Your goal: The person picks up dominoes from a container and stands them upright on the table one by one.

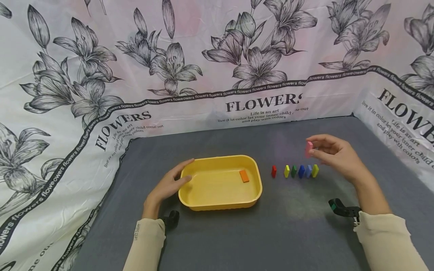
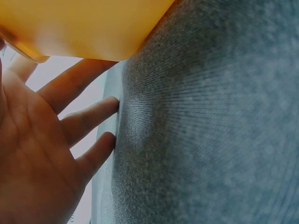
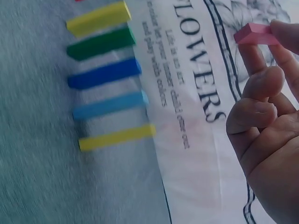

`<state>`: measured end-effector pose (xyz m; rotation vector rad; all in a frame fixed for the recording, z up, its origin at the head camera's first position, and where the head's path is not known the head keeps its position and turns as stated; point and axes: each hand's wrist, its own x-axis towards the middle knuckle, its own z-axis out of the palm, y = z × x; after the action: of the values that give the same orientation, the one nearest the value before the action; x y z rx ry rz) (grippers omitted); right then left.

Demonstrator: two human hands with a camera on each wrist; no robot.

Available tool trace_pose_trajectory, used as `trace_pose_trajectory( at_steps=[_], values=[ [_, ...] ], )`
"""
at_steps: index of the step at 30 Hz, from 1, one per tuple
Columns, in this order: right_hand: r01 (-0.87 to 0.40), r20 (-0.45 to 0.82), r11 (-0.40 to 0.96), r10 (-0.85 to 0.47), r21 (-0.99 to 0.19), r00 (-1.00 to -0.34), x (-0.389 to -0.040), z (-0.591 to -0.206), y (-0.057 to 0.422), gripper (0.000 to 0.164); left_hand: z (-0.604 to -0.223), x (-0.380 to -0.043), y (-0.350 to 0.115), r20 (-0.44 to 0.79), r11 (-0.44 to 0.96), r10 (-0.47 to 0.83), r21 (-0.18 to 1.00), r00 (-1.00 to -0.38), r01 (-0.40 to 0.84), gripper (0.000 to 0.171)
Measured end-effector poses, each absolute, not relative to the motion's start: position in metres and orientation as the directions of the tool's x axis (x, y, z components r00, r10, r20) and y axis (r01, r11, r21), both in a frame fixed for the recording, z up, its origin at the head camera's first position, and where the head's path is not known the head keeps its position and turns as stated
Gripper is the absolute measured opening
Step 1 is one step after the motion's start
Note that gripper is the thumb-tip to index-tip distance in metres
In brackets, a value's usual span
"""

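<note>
My right hand (image 1: pixel 333 154) pinches a pink domino-like block (image 1: pixel 308 149) between thumb and fingertips, raised above the table behind the row's right end. In the right wrist view the pink block (image 3: pixel 256 35) is held by its end, the other fingers curled beneath. My left hand (image 1: pixel 171 182) holds the left rim of a yellow tray (image 1: pixel 220 207), thumb over the edge and fingers along the outside. Two of its fingertips (image 2: pixel 111 105) reach down to the table in the left wrist view. One orange block (image 1: pixel 244 176) lies flat inside the tray, toward its right side.
Right of the tray, blocks stand upright in a row: red (image 1: pixel 274 171), yellow (image 1: pixel 286 171), green (image 1: pixel 294 171), dark blue (image 1: pixel 301 171), light blue (image 1: pixel 308 171) and another yellow block (image 1: pixel 315 171). A wider gap follows the red one. Flower-printed cloth (image 1: pixel 190 109) borders the grey table (image 1: pixel 257 241).
</note>
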<state>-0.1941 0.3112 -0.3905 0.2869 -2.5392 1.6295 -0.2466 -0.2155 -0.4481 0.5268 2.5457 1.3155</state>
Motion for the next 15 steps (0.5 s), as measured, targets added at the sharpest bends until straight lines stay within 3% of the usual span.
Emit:
trace_pose_trajectory(
  at_steps=[6,15],
  values=[
    [-0.176,0.178,0.432,-0.035,-0.884,-0.983,-0.194,-0.398,0.33,0.034,-0.434,-0.24,-0.21,-0.053,0.534,0.418,0.822,-0.907,0.198,0.059],
    [-0.147,0.148,0.419,-0.029,-0.896,-0.989,-0.193,-0.415,0.355,0.031,-0.451,-0.247,-0.216,-0.027,0.524,0.415,0.824,-0.909,0.215,0.06]
  ],
)
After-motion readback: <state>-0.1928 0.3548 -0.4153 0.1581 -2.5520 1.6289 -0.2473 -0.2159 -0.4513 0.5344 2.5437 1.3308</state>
